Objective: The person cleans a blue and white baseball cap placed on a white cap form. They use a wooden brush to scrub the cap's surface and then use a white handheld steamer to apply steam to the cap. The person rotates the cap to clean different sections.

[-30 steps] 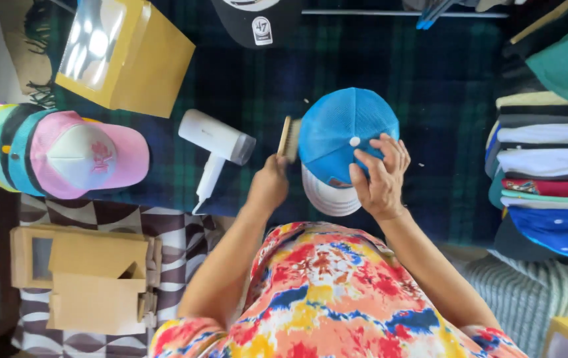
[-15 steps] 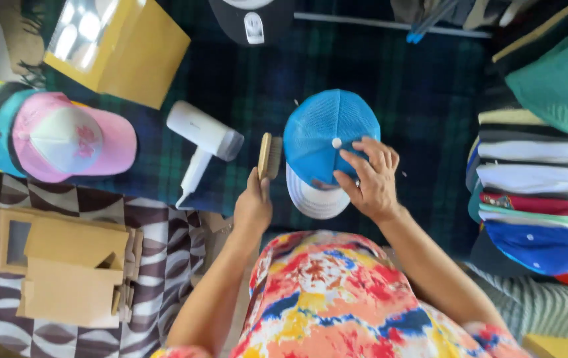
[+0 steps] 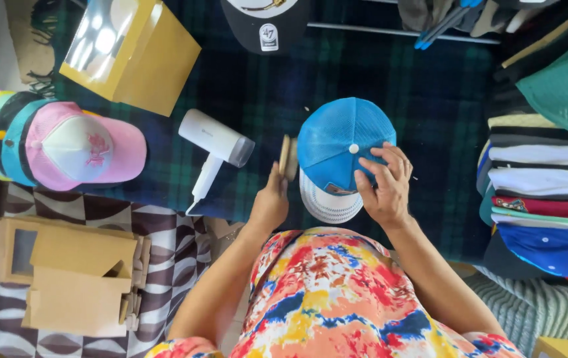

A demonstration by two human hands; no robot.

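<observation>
The right hand [image 3: 384, 189] lies spread on the crown of a blue mesh-backed cap [image 3: 343, 142], fingers flat and open against the fabric, pressing down rather than closed around anything. The cap sits over a white ribbed form [image 3: 327, 204], whose lower rim shows beneath the cap's edge. The left hand [image 3: 270, 202] is closed on a small wooden brush [image 3: 288, 158], held upright and touching the cap's left side. Compared with the frame half a second earlier, the brush stands closer against the cap's side panel, and the right hand has kept its place on the crown; the cap itself has not shifted on the form. In judgement, this indicates that brushing of the left panel is in progress, with the right hand acting as the steadying hold. The cap rests on a dark plaid blanket [image 3: 231, 66], near the middle of its lower edge. A white handheld steamer [image 3: 214, 149] lies just left of the brush, apart from it. A row of nested caps, the front one pink and white [image 3: 75, 149], occupies the blanket's left edge. A yellow box [image 3: 135, 50] stands at the upper left corner. A stack of folded caps [image 3: 542, 192] fills the right edge. Cardboard boxes [image 3: 65, 272] lie off the blanket at lower left.
</observation>
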